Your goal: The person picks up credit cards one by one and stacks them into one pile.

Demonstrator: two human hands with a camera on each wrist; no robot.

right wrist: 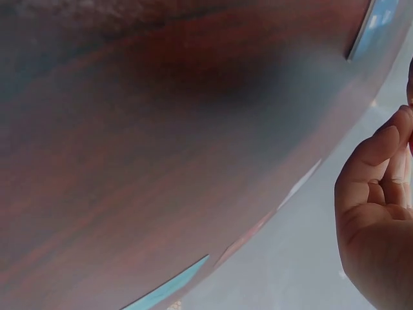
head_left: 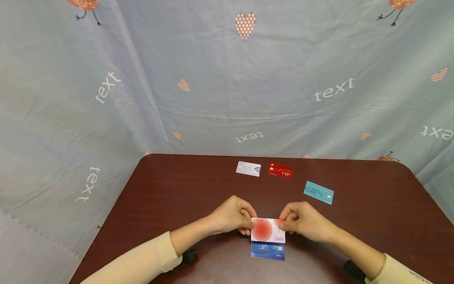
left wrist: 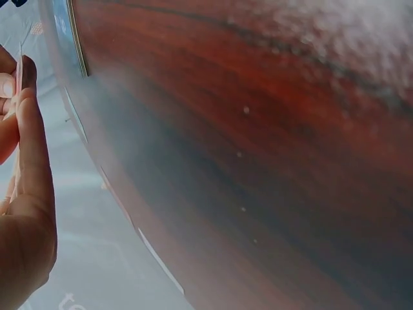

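A white card with red circles (head_left: 262,230) is pinched at its left edge by my left hand (head_left: 235,215) and at its right edge by my right hand (head_left: 307,222). Below it in the head view is a blue VIP card (head_left: 267,251), its upper part hidden behind the white card. In the left wrist view the left hand (left wrist: 29,174) shows at the left edge, with the held card (left wrist: 20,77) seen nearly edge-on. At the right edge of the right wrist view appears the right hand (right wrist: 377,200), its fingertips partly cut off.
On the dark wooden table (head_left: 177,185) lie a white VIP card (head_left: 248,169) and a red VIP card (head_left: 280,170) near the back. A teal VIP card (head_left: 319,192) lies right of them. A patterned grey-blue cloth (head_left: 213,59) hangs behind the table.
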